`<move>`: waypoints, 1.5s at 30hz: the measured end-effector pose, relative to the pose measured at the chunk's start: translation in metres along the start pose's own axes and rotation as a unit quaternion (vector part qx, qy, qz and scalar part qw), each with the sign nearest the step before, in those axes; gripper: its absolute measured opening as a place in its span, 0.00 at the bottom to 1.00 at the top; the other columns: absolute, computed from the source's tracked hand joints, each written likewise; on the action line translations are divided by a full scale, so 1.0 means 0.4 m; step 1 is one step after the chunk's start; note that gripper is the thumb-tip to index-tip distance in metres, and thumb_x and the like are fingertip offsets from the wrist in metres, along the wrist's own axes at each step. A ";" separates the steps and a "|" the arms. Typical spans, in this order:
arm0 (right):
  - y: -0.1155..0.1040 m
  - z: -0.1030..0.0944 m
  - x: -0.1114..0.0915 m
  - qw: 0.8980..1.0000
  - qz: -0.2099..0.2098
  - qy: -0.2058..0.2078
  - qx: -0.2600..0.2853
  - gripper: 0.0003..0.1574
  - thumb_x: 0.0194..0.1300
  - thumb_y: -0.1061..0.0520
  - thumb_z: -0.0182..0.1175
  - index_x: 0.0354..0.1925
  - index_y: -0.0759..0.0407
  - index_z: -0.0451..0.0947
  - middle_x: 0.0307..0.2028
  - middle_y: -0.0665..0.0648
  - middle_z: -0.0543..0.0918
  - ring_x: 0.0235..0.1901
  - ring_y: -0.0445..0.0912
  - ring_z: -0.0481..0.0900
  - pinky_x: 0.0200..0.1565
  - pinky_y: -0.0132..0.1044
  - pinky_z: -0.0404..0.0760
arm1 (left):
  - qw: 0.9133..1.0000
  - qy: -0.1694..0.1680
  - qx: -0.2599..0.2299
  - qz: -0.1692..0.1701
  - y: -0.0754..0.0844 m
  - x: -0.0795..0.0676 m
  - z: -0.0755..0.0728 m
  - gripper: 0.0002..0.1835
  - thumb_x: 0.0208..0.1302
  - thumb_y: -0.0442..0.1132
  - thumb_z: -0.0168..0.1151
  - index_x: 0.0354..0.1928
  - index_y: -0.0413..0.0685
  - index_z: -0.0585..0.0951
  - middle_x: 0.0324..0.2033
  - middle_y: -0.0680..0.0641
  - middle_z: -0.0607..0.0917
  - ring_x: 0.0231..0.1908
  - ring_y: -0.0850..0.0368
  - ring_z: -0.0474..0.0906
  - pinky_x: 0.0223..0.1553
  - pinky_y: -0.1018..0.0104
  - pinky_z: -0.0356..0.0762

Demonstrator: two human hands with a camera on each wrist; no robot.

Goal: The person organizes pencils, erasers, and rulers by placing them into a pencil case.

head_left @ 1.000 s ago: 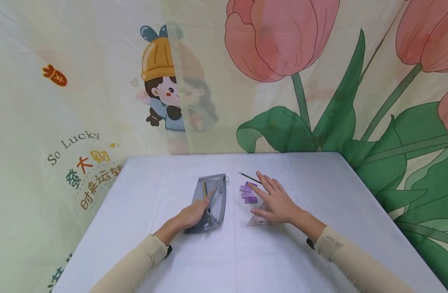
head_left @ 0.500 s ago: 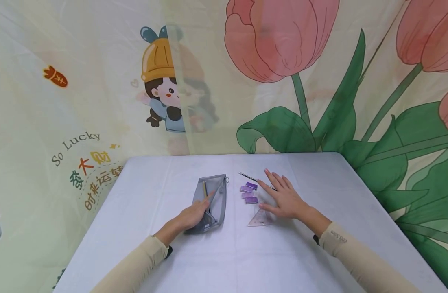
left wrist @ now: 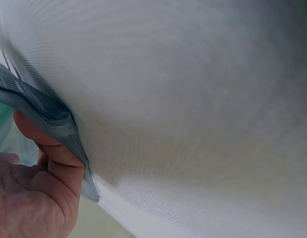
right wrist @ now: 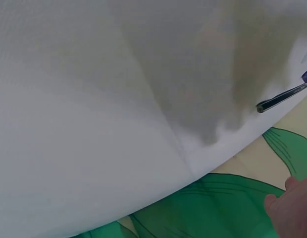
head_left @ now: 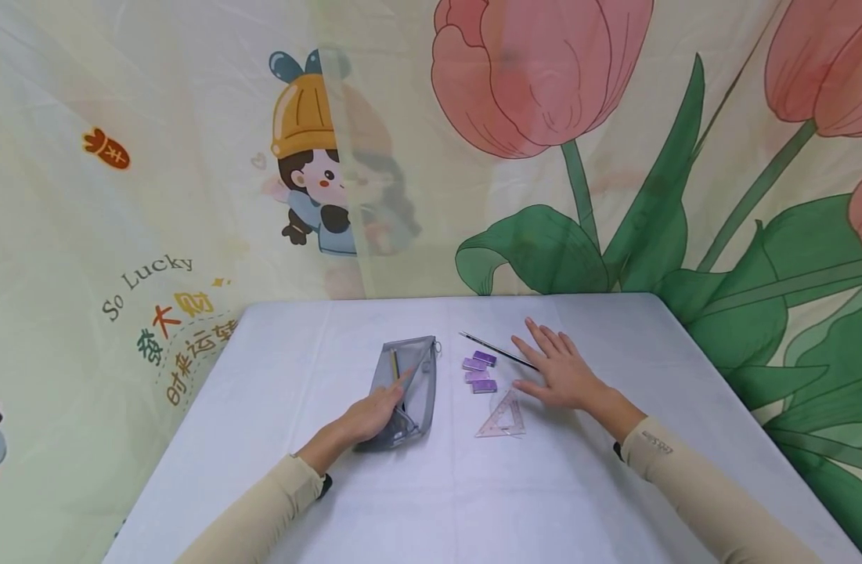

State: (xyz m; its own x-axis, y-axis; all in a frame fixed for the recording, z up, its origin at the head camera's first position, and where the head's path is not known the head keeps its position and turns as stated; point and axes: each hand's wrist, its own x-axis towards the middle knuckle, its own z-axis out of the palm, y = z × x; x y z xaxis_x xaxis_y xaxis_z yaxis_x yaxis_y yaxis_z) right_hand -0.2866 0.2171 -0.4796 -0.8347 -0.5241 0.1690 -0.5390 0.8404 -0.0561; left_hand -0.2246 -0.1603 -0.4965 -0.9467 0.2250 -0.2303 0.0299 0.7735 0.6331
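Four erasers (head_left: 484, 386), one triangle (head_left: 501, 432) and apparently one pencil (head_left: 499, 351) lie loose. Left hand (head_left: 374, 411) grips one sheer gray case (head_left: 421, 395); right hand (head_left: 566, 377) splays.

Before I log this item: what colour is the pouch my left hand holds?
Blue-grey and see-through; the pouch shows best in the head view.

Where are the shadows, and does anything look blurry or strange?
Right wrist: a soft-edged shadow darkens the cloth; left wrist: fine streaks cross it, and the pouch shows its weave; head: a soft shadow lies below the right hand, markings on the set square are too small to read.
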 end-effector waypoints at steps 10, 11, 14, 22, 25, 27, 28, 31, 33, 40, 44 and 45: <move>0.031 0.015 0.008 0.995 0.055 0.010 0.085 0.59 0.60 0.29 0.62 0.78 0.50 0.51 0.75 0.66 0.54 0.70 0.67 0.60 0.65 0.69 0.58 | 1.000 -0.001 0.009 -0.001 -0.008 0.004 0.005 0.27 0.77 0.64 0.26 0.75 0.84 0.50 0.60 0.39 0.74 0.49 0.44 0.77 0.53 0.37 0.72; 0.033 0.017 0.009 0.993 0.062 0.011 0.099 0.59 0.59 0.29 0.64 0.77 0.50 0.52 0.74 0.66 0.57 0.69 0.67 0.62 0.64 0.70 0.60 | 1.000 -0.001 0.008 -0.001 -0.008 0.004 0.005 0.27 0.76 0.64 0.26 0.75 0.84 0.50 0.60 0.39 0.74 0.50 0.43 0.77 0.54 0.36 0.72; 0.040 0.020 0.013 0.986 0.083 0.008 0.142 0.58 0.59 0.31 0.66 0.77 0.51 0.53 0.71 0.68 0.62 0.66 0.67 0.65 0.61 0.70 0.64 | 1.000 0.000 0.009 -0.001 -0.007 0.005 0.004 0.27 0.76 0.64 0.26 0.75 0.84 0.50 0.61 0.39 0.74 0.51 0.43 0.77 0.54 0.36 0.72; 0.056 0.034 0.029 0.951 0.142 -0.027 0.272 0.54 0.57 0.36 0.70 0.70 0.60 0.61 0.59 0.67 0.73 0.55 0.59 0.74 0.55 0.55 0.77 | 1.000 0.000 0.004 -0.002 -0.006 0.002 0.003 0.27 0.77 0.62 0.27 0.75 0.84 0.51 0.63 0.39 0.73 0.55 0.40 0.76 0.57 0.34 0.70; 0.059 0.040 0.036 0.945 0.152 -0.029 0.287 0.50 0.57 0.39 0.72 0.65 0.66 0.65 0.51 0.67 0.76 0.49 0.56 0.74 0.50 0.49 0.77 | 1.000 -0.001 0.003 -0.006 -0.006 0.003 0.002 0.27 0.76 0.63 0.27 0.75 0.85 0.51 0.60 0.41 0.74 0.51 0.44 0.77 0.54 0.36 0.72; 0.059 0.043 0.040 0.942 0.165 -0.031 0.289 0.47 0.56 0.40 0.72 0.61 0.68 0.68 0.46 0.65 0.77 0.44 0.53 0.74 0.45 0.44 0.76 | 1.000 -0.002 0.004 -0.009 -0.006 0.004 0.001 0.26 0.76 0.63 0.27 0.75 0.85 0.51 0.57 0.42 0.75 0.47 0.47 0.77 0.51 0.39 0.73; 0.059 0.044 0.041 0.941 0.173 -0.035 0.289 0.46 0.56 0.40 0.72 0.60 0.68 0.69 0.43 0.64 0.77 0.41 0.52 0.73 0.42 0.42 0.76 | 1.000 -0.003 0.004 -0.010 -0.005 0.004 0.001 0.26 0.76 0.63 0.27 0.75 0.86 0.51 0.56 0.43 0.76 0.45 0.47 0.76 0.50 0.40 0.74; 0.060 0.051 0.045 0.935 0.198 -0.052 0.291 0.42 0.56 0.40 0.72 0.56 0.67 0.71 0.39 0.60 0.77 0.37 0.49 0.72 0.38 0.38 0.73 | 1.000 -0.003 0.004 -0.010 -0.004 0.005 -0.001 0.26 0.76 0.63 0.27 0.75 0.85 0.52 0.55 0.43 0.76 0.44 0.48 0.76 0.49 0.39 0.74; 0.060 0.056 0.046 0.933 0.207 -0.062 0.287 0.40 0.57 0.39 0.72 0.54 0.66 0.72 0.38 0.59 0.77 0.37 0.48 0.72 0.37 0.36 0.73 | 1.000 -0.004 0.002 -0.010 -0.004 0.005 -0.001 0.26 0.76 0.63 0.27 0.74 0.85 0.52 0.55 0.42 0.76 0.45 0.47 0.76 0.49 0.38 0.74; 0.055 0.065 0.053 0.941 0.208 -0.068 0.257 0.32 0.58 0.41 0.71 0.45 0.65 0.75 0.32 0.57 0.75 0.34 0.48 0.72 0.36 0.36 0.72 | 1.000 -0.006 -0.003 -0.001 -0.004 0.002 -0.002 0.26 0.77 0.62 0.27 0.75 0.84 0.51 0.63 0.38 0.72 0.56 0.39 0.75 0.57 0.33 0.69; 0.055 0.068 0.056 0.945 0.206 -0.073 0.244 0.28 0.58 0.42 0.72 0.40 0.64 0.76 0.30 0.56 0.75 0.32 0.47 0.71 0.34 0.36 0.71 | 1.000 -0.014 0.002 0.008 -0.005 0.004 -0.003 0.27 0.77 0.61 0.26 0.76 0.79 0.51 0.63 0.38 0.72 0.54 0.41 0.75 0.56 0.34 0.71; 0.056 0.069 0.056 0.946 0.204 -0.072 0.241 0.27 0.57 0.43 0.72 0.38 0.63 0.76 0.29 0.56 0.75 0.32 0.47 0.71 0.33 0.36 0.71 | 1.000 -0.017 0.003 0.008 -0.005 0.005 -0.003 0.28 0.77 0.61 0.26 0.77 0.79 0.51 0.63 0.38 0.73 0.53 0.43 0.75 0.55 0.35 0.71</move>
State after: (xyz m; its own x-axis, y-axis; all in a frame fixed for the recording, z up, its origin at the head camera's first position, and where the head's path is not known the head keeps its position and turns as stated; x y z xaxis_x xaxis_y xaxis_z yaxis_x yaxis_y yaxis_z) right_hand -0.3205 0.2206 -0.5042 -0.9722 -0.2130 -0.0972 -0.1291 0.8342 -0.5362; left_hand -0.2268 -0.1621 -0.4971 -0.9344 0.2584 -0.2452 0.0476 0.7727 0.6330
